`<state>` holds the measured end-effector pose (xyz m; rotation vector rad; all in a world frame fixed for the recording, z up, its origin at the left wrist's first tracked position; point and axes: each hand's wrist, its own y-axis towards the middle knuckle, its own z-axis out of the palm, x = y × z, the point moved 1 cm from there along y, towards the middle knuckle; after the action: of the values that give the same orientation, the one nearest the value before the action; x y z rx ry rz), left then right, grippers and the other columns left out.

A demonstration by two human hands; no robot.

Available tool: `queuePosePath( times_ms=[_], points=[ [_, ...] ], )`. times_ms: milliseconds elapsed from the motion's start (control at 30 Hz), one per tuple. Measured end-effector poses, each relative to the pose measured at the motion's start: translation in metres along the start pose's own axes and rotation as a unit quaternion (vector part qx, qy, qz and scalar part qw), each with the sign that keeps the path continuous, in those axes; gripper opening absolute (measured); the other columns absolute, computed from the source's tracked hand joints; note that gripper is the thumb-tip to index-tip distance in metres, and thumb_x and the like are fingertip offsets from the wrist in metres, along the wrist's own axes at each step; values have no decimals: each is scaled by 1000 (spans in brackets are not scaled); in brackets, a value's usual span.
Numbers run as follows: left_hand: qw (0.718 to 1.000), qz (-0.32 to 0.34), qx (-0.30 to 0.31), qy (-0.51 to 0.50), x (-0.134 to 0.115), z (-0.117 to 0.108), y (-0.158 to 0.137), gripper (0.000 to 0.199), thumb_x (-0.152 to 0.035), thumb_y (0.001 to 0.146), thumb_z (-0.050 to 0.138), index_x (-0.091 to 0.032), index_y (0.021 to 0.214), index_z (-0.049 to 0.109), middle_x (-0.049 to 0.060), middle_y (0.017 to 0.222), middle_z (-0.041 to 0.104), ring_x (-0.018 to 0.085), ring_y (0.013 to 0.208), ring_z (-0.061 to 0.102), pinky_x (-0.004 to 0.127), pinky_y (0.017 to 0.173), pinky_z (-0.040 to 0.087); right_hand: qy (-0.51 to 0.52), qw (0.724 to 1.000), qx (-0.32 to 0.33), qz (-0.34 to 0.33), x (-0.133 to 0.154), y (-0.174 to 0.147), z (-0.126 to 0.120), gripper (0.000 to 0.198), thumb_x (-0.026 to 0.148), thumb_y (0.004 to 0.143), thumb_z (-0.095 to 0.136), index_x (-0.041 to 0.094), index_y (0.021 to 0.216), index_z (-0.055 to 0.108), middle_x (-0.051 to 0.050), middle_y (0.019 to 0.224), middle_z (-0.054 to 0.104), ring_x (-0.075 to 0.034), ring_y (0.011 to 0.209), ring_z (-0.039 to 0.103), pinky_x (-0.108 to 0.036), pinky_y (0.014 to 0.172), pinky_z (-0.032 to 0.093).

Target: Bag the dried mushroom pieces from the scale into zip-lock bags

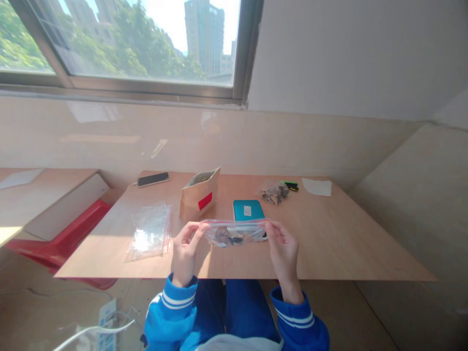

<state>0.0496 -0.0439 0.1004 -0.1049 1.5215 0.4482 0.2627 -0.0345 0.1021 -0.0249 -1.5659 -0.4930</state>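
A clear zip-lock bag (pixel 234 235) with a red seal line is stretched between my hands, with brown and dark pieces inside it. My left hand (pixel 186 248) pinches the bag's left top corner between thumb and fingers. At the right top corner, my right hand (pixel 283 248) grips the seal the same way. Just behind the bag lies a teal, flat, box-like object (pixel 248 209) with a white label, its near part hidden by the bag. A brown paper pouch (pixel 199 195) with a red label stands with its top open, beyond my left hand.
A stack of clear zip-lock bags (pixel 150 231) lies at the left. Farther back are a phone (pixel 153 179) with a cable, another filled bag (pixel 275 192), a black and green tool (pixel 291 186) and white paper (pixel 317 187). A red chair (pixel 73 234) stands left of the table.
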Motion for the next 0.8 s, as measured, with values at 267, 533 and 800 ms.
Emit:
queuePosePath(
  times_ms=[267, 533, 800],
  points=[
    [999, 11, 8, -34, -1, 7, 1, 24, -42, 78, 66, -18, 75, 67, 1, 71, 68, 15, 69, 61, 24, 65, 47, 30, 999, -8, 25, 3, -1, 5, 28, 47, 85, 58, 20, 83, 63, -6, 85, 73, -22, 82, 69, -35, 77, 55],
    [999, 3, -19, -46, 0, 13, 0, 28, -43, 78, 66, -17, 89, 69, 6, 92, 73, 15, 72, 64, 22, 62, 50, 37, 990, 107, 81, 2, -4, 11, 41, 53, 83, 60, 20, 107, 65, -8, 96, 74, -23, 85, 69, -32, 70, 56],
    [999, 10, -21, -33, 7, 4, 3, 26, -42, 79, 65, -16, 80, 67, 7, 88, 74, 17, 77, 68, 25, 67, 54, 44, 987, 132, 75, 3, -1, 3, 31, 48, 73, 72, 19, 83, 71, -9, 90, 76, -25, 87, 71, -37, 80, 57]
  ],
)
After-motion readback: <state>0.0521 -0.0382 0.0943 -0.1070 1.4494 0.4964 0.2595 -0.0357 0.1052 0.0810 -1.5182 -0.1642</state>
